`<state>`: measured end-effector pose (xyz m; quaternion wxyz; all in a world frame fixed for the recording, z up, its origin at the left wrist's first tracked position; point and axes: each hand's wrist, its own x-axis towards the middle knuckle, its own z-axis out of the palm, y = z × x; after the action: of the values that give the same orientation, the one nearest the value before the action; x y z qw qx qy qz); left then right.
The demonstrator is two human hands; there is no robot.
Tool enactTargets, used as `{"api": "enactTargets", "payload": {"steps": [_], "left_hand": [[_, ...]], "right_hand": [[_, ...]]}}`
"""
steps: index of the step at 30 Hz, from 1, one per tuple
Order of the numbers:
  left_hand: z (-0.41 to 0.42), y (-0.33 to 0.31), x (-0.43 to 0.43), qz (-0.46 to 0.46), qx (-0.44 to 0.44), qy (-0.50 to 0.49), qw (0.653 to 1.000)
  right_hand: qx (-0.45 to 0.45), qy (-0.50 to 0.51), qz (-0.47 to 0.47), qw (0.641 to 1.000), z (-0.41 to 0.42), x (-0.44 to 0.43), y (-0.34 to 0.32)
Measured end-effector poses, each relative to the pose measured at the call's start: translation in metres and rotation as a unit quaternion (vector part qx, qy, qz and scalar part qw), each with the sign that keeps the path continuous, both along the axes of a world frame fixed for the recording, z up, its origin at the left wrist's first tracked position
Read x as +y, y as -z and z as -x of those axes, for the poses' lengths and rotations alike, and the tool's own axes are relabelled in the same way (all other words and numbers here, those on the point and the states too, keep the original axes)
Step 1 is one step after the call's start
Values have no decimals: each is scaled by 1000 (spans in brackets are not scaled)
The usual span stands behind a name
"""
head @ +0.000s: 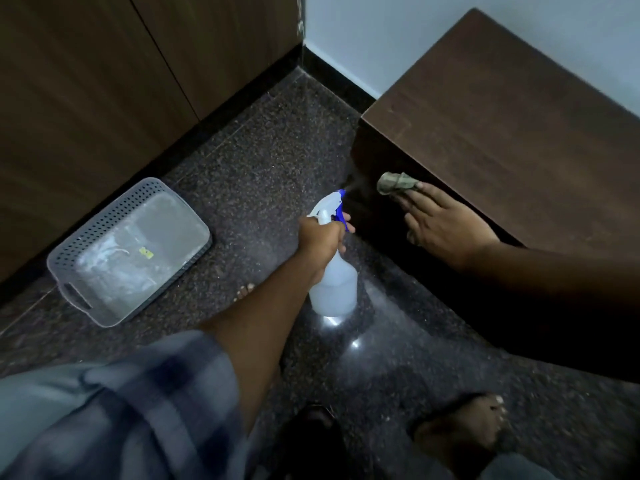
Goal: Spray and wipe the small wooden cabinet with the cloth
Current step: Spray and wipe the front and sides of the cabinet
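Note:
The small dark wooden cabinet [512, 119] stands at the right against the white wall. My left hand [320, 242] grips a translucent spray bottle [332, 282] with a white and blue trigger head, its nozzle pointed at the cabinet's shadowed side face. A faint mist hangs between the nozzle and the wood. My right hand [440, 223] presses a crumpled greenish cloth [396, 183] flat against that same side, just below the top edge. Most of the cloth lies under the palm and fingers.
A grey perforated plastic basket [69, 258] sits on the speckled dark granite floor [263, 140] at the left, near a tall wooden wardrobe [104, 64]. My bare feet [464, 431] rest on the floor at the bottom of the view.

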<state>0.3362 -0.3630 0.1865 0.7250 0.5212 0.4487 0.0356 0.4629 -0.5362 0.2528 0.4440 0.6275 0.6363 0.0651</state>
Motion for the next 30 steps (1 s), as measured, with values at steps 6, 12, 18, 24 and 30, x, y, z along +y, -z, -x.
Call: {"api": "enactTargets", "payload": {"steps": [6, 12, 18, 24, 30], "left_hand": [[5, 17, -7, 29, 14, 11, 999], [0, 21, 3, 41, -5, -14, 999], [-6, 29, 17, 30, 0, -15, 999], [-9, 28, 18, 34, -9, -9, 999], [-2, 43, 18, 51, -5, -26, 998]], "right_hand": [[-39, -28, -118, 992, -24, 50, 17], [-36, 15, -45, 998, -11, 87, 56], [-49, 9, -24, 998, -20, 64, 51], [-31, 38, -11, 999, -7, 83, 87], [-2, 7, 73, 997, -7, 9, 77]]}}
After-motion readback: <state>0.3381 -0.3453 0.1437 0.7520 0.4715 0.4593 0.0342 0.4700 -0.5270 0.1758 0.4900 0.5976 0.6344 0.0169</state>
